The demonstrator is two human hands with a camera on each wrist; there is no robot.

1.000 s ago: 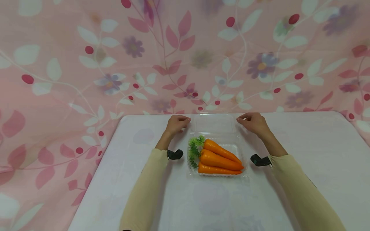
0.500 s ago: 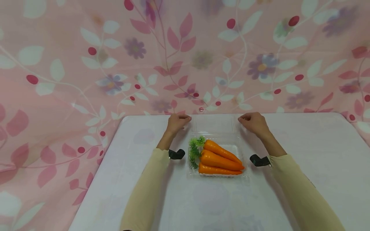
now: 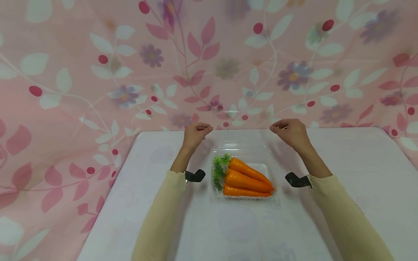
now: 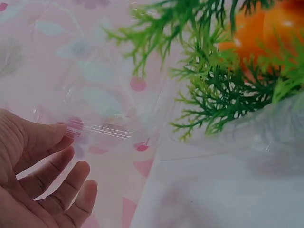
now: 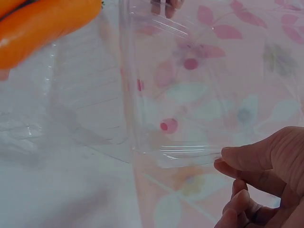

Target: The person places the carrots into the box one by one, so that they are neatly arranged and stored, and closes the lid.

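A clear plastic clamshell box [image 3: 275, 194] stands on the table with several orange carrots [image 3: 249, 181] and their green tops [image 3: 219, 168] in its base. Its see-through lid [image 3: 241, 146] is raised at the back, tilted upward. My left hand [image 3: 196, 136] pinches the lid's left edge between thumb and forefinger; the other fingers are spread loosely in the left wrist view. My right hand [image 3: 292, 132] pinches the lid's right edge the same way, with the pinch [image 5: 232, 164] plain in the right wrist view.
A white cloth [image 3: 156, 152] covers the table, and a pink floral curtain [image 3: 209, 65] hangs right behind its back edge. Dark wrist-camera mounts [image 3: 196, 175] stick inward from both sleeves, on either side of the box.
Both hands have risen slightly and the lid has tilted further up, its far edge now higher against the curtain. The box base and carrots stay in place.
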